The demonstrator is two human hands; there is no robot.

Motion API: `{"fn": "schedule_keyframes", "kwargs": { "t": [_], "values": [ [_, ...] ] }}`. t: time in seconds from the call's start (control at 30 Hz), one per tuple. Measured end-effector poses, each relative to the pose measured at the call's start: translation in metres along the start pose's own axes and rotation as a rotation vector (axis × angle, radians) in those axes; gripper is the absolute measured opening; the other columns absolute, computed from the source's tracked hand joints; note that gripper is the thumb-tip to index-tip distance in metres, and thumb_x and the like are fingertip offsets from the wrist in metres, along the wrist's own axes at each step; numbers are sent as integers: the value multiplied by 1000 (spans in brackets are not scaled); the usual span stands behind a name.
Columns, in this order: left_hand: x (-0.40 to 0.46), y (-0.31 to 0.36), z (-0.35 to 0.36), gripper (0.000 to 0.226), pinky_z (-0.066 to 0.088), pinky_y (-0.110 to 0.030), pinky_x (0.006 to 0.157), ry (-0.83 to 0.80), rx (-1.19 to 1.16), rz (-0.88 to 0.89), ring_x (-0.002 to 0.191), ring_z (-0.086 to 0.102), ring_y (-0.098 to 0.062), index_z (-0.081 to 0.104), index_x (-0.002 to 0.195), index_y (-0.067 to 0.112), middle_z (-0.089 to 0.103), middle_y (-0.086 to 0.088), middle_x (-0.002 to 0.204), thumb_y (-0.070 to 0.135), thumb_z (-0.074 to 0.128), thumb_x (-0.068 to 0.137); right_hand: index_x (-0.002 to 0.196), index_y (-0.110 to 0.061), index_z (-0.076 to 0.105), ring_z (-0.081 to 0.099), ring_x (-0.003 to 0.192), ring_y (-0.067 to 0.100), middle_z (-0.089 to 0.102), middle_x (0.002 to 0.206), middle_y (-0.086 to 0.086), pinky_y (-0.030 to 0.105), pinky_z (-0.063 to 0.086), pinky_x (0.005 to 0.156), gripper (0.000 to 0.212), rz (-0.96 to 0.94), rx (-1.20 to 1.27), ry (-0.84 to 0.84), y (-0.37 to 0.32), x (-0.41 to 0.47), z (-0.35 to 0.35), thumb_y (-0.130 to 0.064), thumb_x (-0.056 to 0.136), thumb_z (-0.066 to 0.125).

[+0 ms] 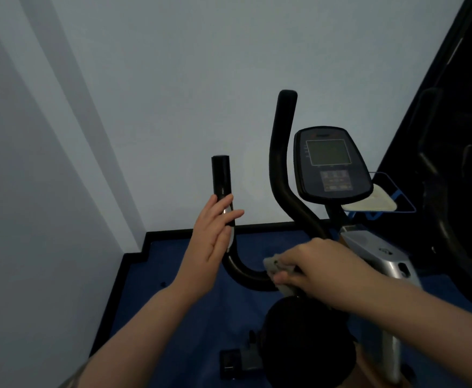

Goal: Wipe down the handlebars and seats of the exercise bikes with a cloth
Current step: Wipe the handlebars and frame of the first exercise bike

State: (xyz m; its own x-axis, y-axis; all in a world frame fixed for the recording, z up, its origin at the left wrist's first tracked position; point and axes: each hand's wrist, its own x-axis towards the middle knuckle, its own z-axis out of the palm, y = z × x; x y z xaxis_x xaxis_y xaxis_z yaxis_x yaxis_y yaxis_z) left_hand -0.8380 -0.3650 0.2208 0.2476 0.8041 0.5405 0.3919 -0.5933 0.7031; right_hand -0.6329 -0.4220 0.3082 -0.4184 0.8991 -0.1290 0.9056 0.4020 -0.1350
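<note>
**Head view: cloth on the lower bend of the handlebar**

Head camera, looking down over one exercise bike in a room corner. Right hand (pixel 321 268) curled around a grey cloth (pixel 275 268), pressing it onto the low curve of the handlebars (pixel 247 273), near the stem. Left hand (pixel 215 233) laid against the left upright grip, fingers straight and together, not wrapped; steadying, by the look of it. Taller right-side bar rising bare beside the console (pixel 331 163). Seat (pixel 304 334) dark, low in frame, nothing touching it. Blue floor mat (pixel 184 275) below.

Progress, as a judgement: handlebar wiping under way, wiped portions not distinguishable from unwiped. Probably left: upper grips, right bar, seat. Second machine (pixel 453 191) dim at far right, likely also to do.
</note>
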Motion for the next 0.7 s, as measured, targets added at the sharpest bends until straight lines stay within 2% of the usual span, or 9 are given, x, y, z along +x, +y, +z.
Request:
{"fn": "schedule_keyframes", "kwargs": {
  "t": [0.07,0.2,0.27,0.33,0.37,0.43,0.5,0.63,0.7],
  "values": [
    [1,0,1,36,10,-15,115,7,4,0,148,12,-9,52,131,24,33,13,152,26,30,102,72,-26,58,57,76,14,61,77,-4,30,34,64,35,-29,27,10,-10,13,3,-53,94,50],
    [1,-3,1,36,9,-15,115,3,25,8,148,12,-9,53,129,24,33,13,151,26,29,102,56,-20,42,42,51,7,46,55,-4,27,31,53,48,-40,358,8,-23,38,16,-47,93,57],
    [2,-4,0,36,9,-15,115,-1,37,14,148,12,-9,53,128,25,33,16,151,26,29,102,58,-24,43,43,54,6,47,57,-6,23,31,51,44,-70,296,8,-15,32,16,-47,92,58],
    [2,-4,0,35,9,-15,115,-1,39,17,148,12,-9,54,127,25,33,15,151,25,29,102,79,-31,60,55,71,8,61,75,-9,28,41,63,21,-115,142,-14,0,16,10,-48,91,58],
    [2,-4,0,35,10,-15,115,2,37,17,148,12,-9,54,127,25,34,14,150,25,29,102,102,-37,65,60,84,9,67,90,-10,30,46,72,18,-123,49,-35,7,9,6,-49,91,58],
    [1,-3,2,35,10,-15,115,16,27,14,148,12,-9,54,127,23,34,12,150,24,29,102,126,-41,58,61,100,12,68,108,-10,32,48,81,37,-129,-55,-41,16,1,2,-50,91,57],
    [0,-2,4,35,11,-15,115,30,14,3,148,13,-9,54,126,24,35,13,150,24,29,102,125,-38,61,62,100,13,69,107,-8,30,48,81,37,-125,-75,-7,10,6,-1,-50,91,57],
    [0,-1,8,34,12,-16,115,61,-6,-3,147,14,-9,54,124,26,35,15,149,24,28,102,114,-33,71,63,78,6,72,89,-6,26,47,72,30,-91,307,5,-11,23,12,-46,88,64],
    [-1,-1,8,34,12,-16,115,62,-1,1,147,14,-9,54,124,26,34,16,149,24,27,102,119,-35,68,62,80,6,72,93,-6,27,47,74,32,-100,313,4,-8,21,15,-45,89,64]
  ]
}}
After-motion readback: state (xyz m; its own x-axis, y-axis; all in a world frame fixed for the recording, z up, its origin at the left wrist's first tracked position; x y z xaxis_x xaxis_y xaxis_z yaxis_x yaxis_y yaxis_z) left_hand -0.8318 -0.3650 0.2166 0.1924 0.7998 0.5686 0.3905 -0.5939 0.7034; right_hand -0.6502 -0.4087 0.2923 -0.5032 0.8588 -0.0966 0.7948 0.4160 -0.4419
